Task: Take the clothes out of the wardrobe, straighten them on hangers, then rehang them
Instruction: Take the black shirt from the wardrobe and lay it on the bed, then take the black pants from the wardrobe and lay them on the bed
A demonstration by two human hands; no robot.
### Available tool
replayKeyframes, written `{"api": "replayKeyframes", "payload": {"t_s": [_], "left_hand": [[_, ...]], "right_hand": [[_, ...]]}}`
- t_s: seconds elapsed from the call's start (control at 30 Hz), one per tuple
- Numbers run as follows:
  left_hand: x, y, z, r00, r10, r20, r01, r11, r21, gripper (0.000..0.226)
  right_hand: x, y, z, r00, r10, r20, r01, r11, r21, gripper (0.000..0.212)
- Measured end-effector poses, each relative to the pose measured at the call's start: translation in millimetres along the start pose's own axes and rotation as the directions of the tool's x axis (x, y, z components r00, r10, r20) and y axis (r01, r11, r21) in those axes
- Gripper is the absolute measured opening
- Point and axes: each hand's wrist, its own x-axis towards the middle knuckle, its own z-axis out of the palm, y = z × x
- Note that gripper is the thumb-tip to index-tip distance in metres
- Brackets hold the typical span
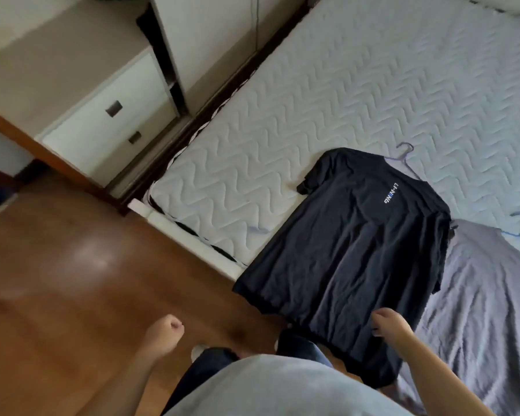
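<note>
Left hand (pixel 165 328) fingers fisted, empty | right hand (pixel 388 324) fingers at black T-shirt (pixel 342 250) hem, grip unclear

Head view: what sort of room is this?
Most likely a bedroom: a quilted mattress, a white wardrobe beside it, and a black T-shirt on a hanger laid flat on the mattress.

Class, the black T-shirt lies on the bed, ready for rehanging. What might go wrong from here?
The black T-shirt overhangs the mattress edge, so it may slide onto the floor.
It overlaps the grey garment; lifting could drag that askew.
The right hand is near the hem, far from the purple hanger; lifting there may pull the shirt off.
</note>
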Motion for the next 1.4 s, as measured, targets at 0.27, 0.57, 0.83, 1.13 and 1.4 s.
{"api": "replayKeyframes", "payload": {"t_s": [0.27,0.57,0.83,1.13,1.4], "left_hand": [[-18.8,-190.5,-90.8,0.944,-0.327,-0.040,0.248,0.786,-0.567,0.016],[-36.0,-300.7,-123.4,0.740,-0.649,0.177,0.370,0.174,-0.912,0.014],[54.2,-251.7,-202.9,0.791,-0.595,0.140,0.238,0.088,-0.967,0.019],[174.3,-126.1,-400.9,0.937,-0.325,-0.130,0.092,0.586,-0.805,0.021],[207.1,-48.4,-524.0,0.968,-0.027,-0.248,-0.146,0.745,-0.650,0.016]], "right_hand": [[-104.4,-110.8,177.3,0.963,-0.263,0.051,0.268,0.947,-0.176,0.019],[-143.4,-269.3,295.6,0.809,-0.371,0.456,0.571,0.681,-0.458,0.014],[-90.7,-363.2,317.0,0.932,-0.209,0.297,0.293,0.916,-0.274,0.017],[-62.7,-547.2,327.4,0.943,-0.199,0.265,0.252,0.950,-0.184,0.012],[-64.4,-659.2,385.8,0.913,-0.263,0.312,0.331,0.924,-0.190,0.016]]}}
